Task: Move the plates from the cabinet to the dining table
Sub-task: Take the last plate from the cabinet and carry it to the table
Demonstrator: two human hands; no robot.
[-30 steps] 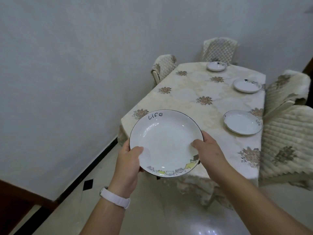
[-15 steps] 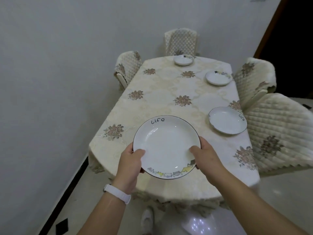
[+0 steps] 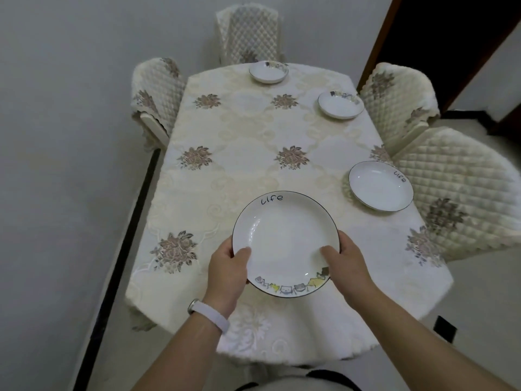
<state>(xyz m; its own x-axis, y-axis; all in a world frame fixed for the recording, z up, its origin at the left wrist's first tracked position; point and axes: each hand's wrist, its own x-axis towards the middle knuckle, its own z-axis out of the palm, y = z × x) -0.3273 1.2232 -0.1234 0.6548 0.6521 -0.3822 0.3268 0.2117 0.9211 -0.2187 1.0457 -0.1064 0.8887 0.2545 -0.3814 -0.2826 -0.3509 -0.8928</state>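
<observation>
Two hands carry one deep plate (image 3: 284, 244) over the near end of the tabletop (image 3: 239, 165). The left hand (image 3: 228, 270), with a white wristband (image 3: 208, 314) on its wrist, has its thumb laid on the plate's near-left rim; the right hand (image 3: 348, 266) has its thumb on the near-right rim. Each grip is closed on the rim, thumb above and, by judgement, fingers underneath, where they are hidden. The plate sits level, the word "life" on its far rim and a row of cartoon figures on its near rim. Whether it touches the cloth cannot be told; it appears slightly raised.

Compared with the picture one second earlier, the plate was then short of the table's corner, over the floor; half a second ago it had reached the near edge. Now it lies wholly above the cloth at the near end, and the table is seen squarely along its length. The grip on both sides is unchanged. In my judgement the carrying stage is near its end and only the setting-down remains.

Beyond, three plates already rest on the cloth: one at the right edge (image 3: 380, 186), one further along the right side (image 3: 341, 104), and one at the far end (image 3: 268, 71). Quilted chair covers (image 3: 451, 193) flank the table. The cabinet is not in view.
</observation>
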